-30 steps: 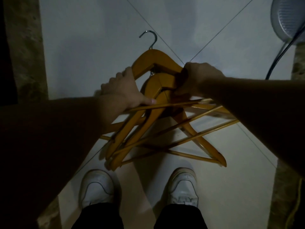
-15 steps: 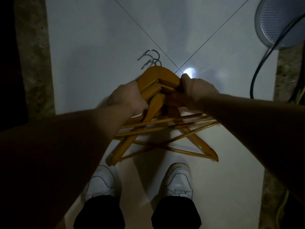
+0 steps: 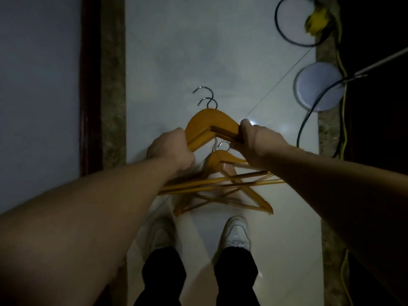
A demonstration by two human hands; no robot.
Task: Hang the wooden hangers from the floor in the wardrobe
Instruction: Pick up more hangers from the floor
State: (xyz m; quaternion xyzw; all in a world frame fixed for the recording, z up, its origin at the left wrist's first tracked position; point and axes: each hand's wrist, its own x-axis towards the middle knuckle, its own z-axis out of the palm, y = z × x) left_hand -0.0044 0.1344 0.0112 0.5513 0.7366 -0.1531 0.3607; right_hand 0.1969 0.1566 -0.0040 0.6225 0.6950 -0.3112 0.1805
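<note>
The step in hand is gathering: the left hand [image 3: 171, 152] and right hand [image 3: 257, 140] hold the wooden hangers [image 3: 212, 129] by the shoulders, fingers closed on them, above the floor [image 3: 176, 51]. Next, carry them to the wardrobe, not visible here.

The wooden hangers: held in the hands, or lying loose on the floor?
Held. The left hand and right hand grip the top wooden hangers by their shoulders; whether the lowest ones touch the floor cannot be told.
</note>
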